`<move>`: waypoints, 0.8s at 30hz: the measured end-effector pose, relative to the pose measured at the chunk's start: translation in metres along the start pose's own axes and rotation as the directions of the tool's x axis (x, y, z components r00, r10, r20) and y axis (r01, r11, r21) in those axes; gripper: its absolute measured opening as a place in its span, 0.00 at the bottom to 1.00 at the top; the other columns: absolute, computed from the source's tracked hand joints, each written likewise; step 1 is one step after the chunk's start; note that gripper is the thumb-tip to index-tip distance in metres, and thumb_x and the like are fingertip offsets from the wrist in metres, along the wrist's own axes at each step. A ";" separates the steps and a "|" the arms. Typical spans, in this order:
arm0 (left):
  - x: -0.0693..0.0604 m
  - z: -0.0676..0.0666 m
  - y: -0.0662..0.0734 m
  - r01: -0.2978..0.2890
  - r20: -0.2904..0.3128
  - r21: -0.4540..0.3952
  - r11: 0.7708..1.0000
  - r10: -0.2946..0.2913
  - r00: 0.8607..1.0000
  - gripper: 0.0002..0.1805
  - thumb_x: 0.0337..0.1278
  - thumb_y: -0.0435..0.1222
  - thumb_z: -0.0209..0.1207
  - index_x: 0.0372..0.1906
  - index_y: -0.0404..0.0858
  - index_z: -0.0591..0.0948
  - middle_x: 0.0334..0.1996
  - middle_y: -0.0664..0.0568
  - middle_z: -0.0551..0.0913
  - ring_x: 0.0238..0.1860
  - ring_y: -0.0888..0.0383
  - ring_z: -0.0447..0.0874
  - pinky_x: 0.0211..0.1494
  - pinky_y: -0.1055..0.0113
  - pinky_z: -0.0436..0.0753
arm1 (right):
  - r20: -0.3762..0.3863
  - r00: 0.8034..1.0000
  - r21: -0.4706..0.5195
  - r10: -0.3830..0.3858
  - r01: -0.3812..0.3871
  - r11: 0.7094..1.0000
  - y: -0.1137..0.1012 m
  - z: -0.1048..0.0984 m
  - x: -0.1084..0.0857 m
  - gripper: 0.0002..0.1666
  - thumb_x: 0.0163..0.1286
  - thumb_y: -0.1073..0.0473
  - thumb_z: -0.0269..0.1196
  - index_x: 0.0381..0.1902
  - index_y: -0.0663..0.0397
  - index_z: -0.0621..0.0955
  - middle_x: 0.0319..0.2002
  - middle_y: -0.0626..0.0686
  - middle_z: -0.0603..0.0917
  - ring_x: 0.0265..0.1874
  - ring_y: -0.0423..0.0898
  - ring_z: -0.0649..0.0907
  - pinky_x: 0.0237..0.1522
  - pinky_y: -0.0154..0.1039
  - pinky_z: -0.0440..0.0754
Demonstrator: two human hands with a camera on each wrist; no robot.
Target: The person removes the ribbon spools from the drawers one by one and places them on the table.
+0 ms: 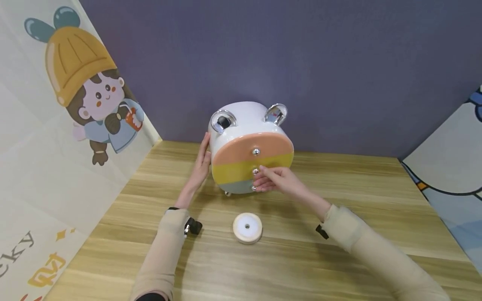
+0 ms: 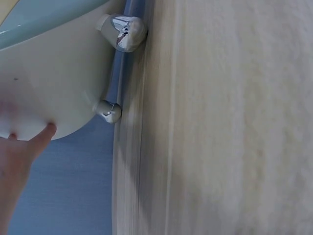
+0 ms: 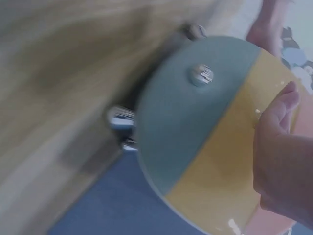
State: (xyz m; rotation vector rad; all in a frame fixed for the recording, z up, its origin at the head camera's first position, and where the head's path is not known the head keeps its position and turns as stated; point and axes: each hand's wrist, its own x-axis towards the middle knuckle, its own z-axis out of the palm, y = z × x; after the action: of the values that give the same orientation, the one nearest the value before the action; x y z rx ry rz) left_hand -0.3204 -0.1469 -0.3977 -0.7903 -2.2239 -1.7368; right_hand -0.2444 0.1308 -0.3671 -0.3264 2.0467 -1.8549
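A rounded white drawer box [image 1: 241,121] with silver ears stands on short silver feet. Its front has orange, yellow and grey-green bands, each with a silver knob. My left hand [image 1: 201,165] rests on the box's left side with fingers extended; fingertips touch the white shell [image 2: 54,93] in the left wrist view. At the front, my right hand [image 1: 275,179] is beside the middle knob [image 1: 255,171], its fingers loosely bent. In the right wrist view that hand [image 3: 283,147] covers part of the yellow band [image 3: 220,161], and the lower knob [image 3: 201,75] shows uncovered.
A round, cream-rimmed white disc [image 1: 247,228] with a small central hole lies on the wooden table [image 1: 301,259] in front of the box. Behind the box rises a dark blue-grey wall [image 1: 301,62]. A panel with cartoon figures [image 1: 101,96] stands at the left.
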 end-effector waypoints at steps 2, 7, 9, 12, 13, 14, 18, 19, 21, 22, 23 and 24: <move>0.001 -0.001 0.000 0.000 0.001 -0.005 1.000 0.000 1.000 0.31 0.77 0.27 0.33 0.80 0.37 0.45 0.82 0.43 0.37 0.82 0.45 0.35 0.82 0.42 0.42 | 0.009 0.999 0.014 0.040 -0.040 0.999 0.008 -0.001 0.000 0.34 0.80 0.47 0.49 0.55 0.79 0.76 0.40 0.59 0.90 0.35 0.43 0.90 0.47 0.39 0.89; 0.000 -0.003 -0.001 0.014 0.016 -0.006 1.000 -0.013 1.000 0.30 0.79 0.31 0.33 0.80 0.38 0.44 0.82 0.44 0.36 0.82 0.45 0.35 0.82 0.42 0.43 | 0.023 0.993 0.117 0.117 -0.119 0.986 0.022 -0.001 0.005 0.37 0.80 0.44 0.48 0.58 0.79 0.74 0.39 0.55 0.90 0.37 0.43 0.90 0.52 0.41 0.87; -0.001 -0.003 -0.002 0.019 0.022 -0.001 1.000 -0.019 1.000 0.30 0.79 0.31 0.34 0.80 0.38 0.43 0.82 0.44 0.36 0.82 0.45 0.35 0.82 0.42 0.42 | 0.025 0.991 0.180 0.130 -0.132 0.975 0.024 0.000 0.008 0.38 0.80 0.43 0.47 0.60 0.79 0.72 0.38 0.54 0.90 0.37 0.43 0.90 0.54 0.41 0.86; -0.002 -0.003 -0.003 0.021 0.025 0.001 1.000 -0.021 0.999 0.30 0.79 0.32 0.34 0.80 0.39 0.43 0.82 0.45 0.36 0.82 0.45 0.34 0.82 0.42 0.42 | 0.027 0.992 0.257 0.124 -0.126 0.958 0.023 0.004 0.011 0.38 0.80 0.43 0.48 0.61 0.79 0.71 0.38 0.53 0.90 0.37 0.42 0.90 0.53 0.39 0.86; -0.002 -0.003 -0.003 0.019 0.024 -0.001 1.000 -0.019 1.000 0.30 0.79 0.32 0.34 0.80 0.39 0.44 0.82 0.45 0.36 0.82 0.45 0.34 0.82 0.41 0.42 | 0.024 0.992 0.275 0.122 -0.124 0.954 0.022 0.006 0.012 0.38 0.79 0.43 0.49 0.61 0.78 0.71 0.37 0.52 0.90 0.37 0.42 0.90 0.51 0.37 0.87; -0.002 -0.002 -0.003 0.014 0.024 -0.005 1.000 -0.014 1.000 0.30 0.79 0.32 0.34 0.80 0.38 0.44 0.82 0.44 0.36 0.82 0.44 0.34 0.82 0.41 0.42 | 0.019 0.993 0.288 0.120 -0.120 0.950 0.021 0.007 0.013 0.38 0.79 0.43 0.50 0.61 0.78 0.71 0.37 0.51 0.90 0.37 0.42 0.90 0.50 0.36 0.87; -0.001 -0.002 -0.003 0.006 0.025 -0.014 1.000 -0.006 1.000 0.30 0.80 0.33 0.34 0.80 0.38 0.44 0.82 0.45 0.35 0.82 0.44 0.34 0.81 0.40 0.43 | -0.004 0.993 0.310 0.115 -0.108 0.945 0.018 0.010 0.016 0.35 0.78 0.44 0.52 0.59 0.75 0.72 0.35 0.49 0.90 0.34 0.40 0.89 0.44 0.32 0.88; -0.001 -0.001 -0.002 0.005 0.025 -0.013 1.000 -0.005 1.000 0.30 0.80 0.34 0.34 0.80 0.39 0.44 0.82 0.45 0.36 0.82 0.44 0.35 0.81 0.40 0.43 | -0.007 0.993 0.315 0.115 -0.107 0.943 0.018 0.011 0.017 0.34 0.78 0.44 0.52 0.59 0.75 0.72 0.34 0.49 0.90 0.34 0.40 0.89 0.44 0.31 0.88; -0.001 -0.002 -0.002 0.005 0.023 -0.012 1.000 -0.005 1.000 0.30 0.80 0.36 0.35 0.80 0.39 0.44 0.82 0.45 0.36 0.82 0.45 0.35 0.82 0.40 0.44 | -0.012 0.993 0.324 0.119 -0.108 0.940 0.018 0.012 0.017 0.33 0.79 0.45 0.52 0.58 0.75 0.73 0.33 0.48 0.90 0.33 0.40 0.89 0.43 0.31 0.88; -0.001 -0.002 -0.002 0.005 0.021 -0.011 1.000 -0.004 1.000 0.30 0.80 0.37 0.35 0.80 0.39 0.45 0.82 0.45 0.36 0.82 0.45 0.36 0.82 0.40 0.44 | -0.013 0.993 0.331 0.120 -0.109 0.937 0.018 0.013 0.018 0.33 0.79 0.46 0.52 0.58 0.76 0.73 0.33 0.48 0.90 0.33 0.40 0.89 0.43 0.31 0.88; -0.001 -0.002 -0.001 0.004 0.019 -0.013 1.000 -0.004 1.000 0.31 0.80 0.39 0.36 0.80 0.39 0.45 0.82 0.45 0.37 0.82 0.45 0.36 0.82 0.41 0.44 | -0.013 0.993 0.337 0.120 -0.109 0.935 0.018 0.013 0.018 0.32 0.79 0.46 0.52 0.58 0.76 0.73 0.33 0.48 0.90 0.33 0.40 0.89 0.43 0.31 0.88; -0.001 -0.002 -0.001 0.001 0.017 -0.017 1.000 -0.001 1.000 0.31 0.80 0.40 0.36 0.80 0.38 0.45 0.82 0.45 0.37 0.82 0.45 0.36 0.82 0.41 0.44 | -0.013 0.993 0.343 0.120 -0.108 0.933 0.018 0.013 0.018 0.32 0.79 0.47 0.52 0.58 0.76 0.73 0.32 0.48 0.90 0.33 0.40 0.89 0.43 0.31 0.88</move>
State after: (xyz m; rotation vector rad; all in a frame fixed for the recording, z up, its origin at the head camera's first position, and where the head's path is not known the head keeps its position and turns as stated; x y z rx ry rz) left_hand -0.3206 -0.1495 -0.3986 -0.8105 -2.2233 -1.7579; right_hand -0.2546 0.1134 -0.3875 -0.0818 1.6784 -2.1055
